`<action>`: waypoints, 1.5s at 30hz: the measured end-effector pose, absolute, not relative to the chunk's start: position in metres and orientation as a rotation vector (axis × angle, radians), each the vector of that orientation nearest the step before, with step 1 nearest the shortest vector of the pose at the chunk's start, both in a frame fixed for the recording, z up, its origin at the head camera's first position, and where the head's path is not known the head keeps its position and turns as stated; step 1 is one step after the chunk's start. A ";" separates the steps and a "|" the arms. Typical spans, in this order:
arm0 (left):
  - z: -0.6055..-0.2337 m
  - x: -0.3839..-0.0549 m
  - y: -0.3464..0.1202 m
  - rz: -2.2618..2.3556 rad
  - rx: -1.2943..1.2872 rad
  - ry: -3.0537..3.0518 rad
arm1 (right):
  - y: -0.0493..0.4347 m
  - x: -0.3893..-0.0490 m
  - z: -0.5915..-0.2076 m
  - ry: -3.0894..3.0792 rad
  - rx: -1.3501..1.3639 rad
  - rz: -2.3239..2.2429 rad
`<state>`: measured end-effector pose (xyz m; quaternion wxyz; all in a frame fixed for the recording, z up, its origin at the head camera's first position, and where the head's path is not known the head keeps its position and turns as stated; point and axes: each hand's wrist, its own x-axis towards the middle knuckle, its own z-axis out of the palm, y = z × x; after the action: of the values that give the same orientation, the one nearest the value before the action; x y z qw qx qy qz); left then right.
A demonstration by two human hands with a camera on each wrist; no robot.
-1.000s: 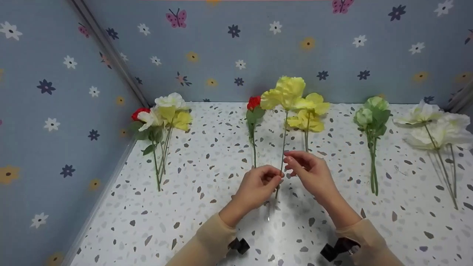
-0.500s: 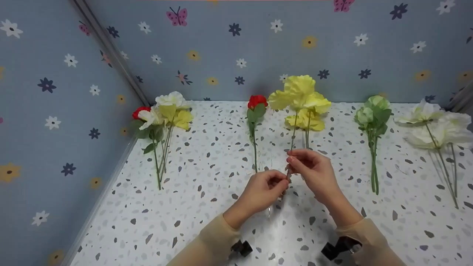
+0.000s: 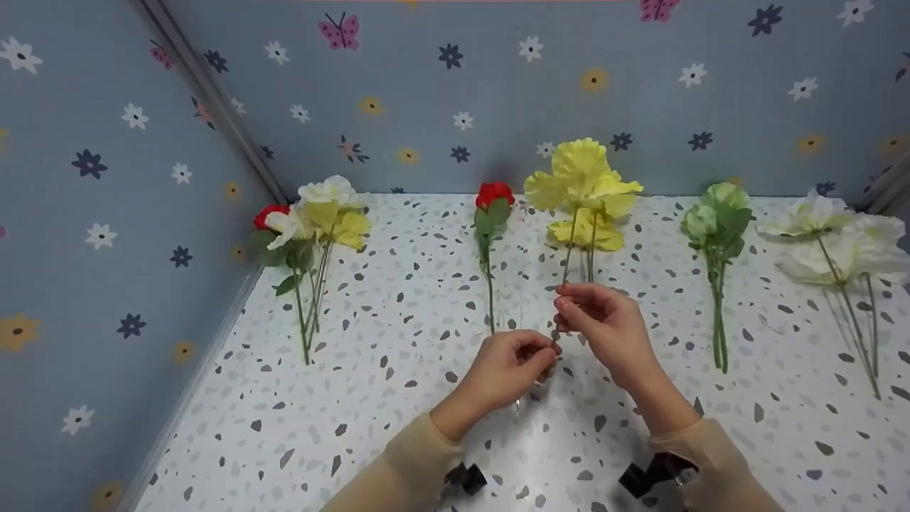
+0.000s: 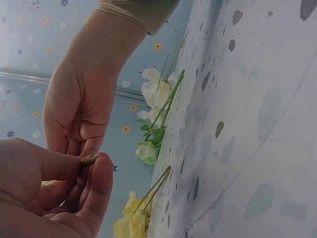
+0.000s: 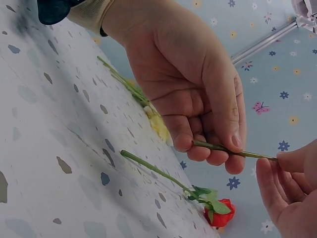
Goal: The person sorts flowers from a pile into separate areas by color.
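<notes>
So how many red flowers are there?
2: a red bloom in the mixed bunch at far left; a red rose left of the yellow flowers. More may hide within the bunch.

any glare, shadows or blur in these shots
Head view: brightest, with pale glare on the near tabletop, and the held yellow flower shows no obvious motion blur; left wrist view: dimmer and muted; right wrist view: also dim, a soft dark shadow band crossing the tabletop.

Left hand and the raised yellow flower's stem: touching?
Touching: the right wrist view shows the left hand pinching the stem between thumb and fingers.
</notes>
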<state>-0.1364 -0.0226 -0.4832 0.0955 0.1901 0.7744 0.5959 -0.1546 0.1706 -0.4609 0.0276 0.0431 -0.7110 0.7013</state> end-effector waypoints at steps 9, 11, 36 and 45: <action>-0.482 -0.137 -0.023 1.810 0.556 2.274 | 0.170 -0.155 -0.458 -2.293 0.198 2.069; -0.481 -0.138 -0.024 1.812 0.551 2.277 | 0.171 -0.156 -0.457 -2.297 0.203 2.065; -0.459 -0.208 -0.240 1.310 -0.480 3.135 | 0.224 -0.228 -0.460 -2.587 -0.067 1.576; -0.482 -0.206 -0.290 1.119 -0.676 3.171 | 0.233 -0.243 -0.475 -2.734 -0.113 1.447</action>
<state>-0.2058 -0.2899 -0.4816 -0.1434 -0.1950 0.9150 0.3228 -0.2431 0.2333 -0.4754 0.0233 -0.0365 -0.8830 0.4673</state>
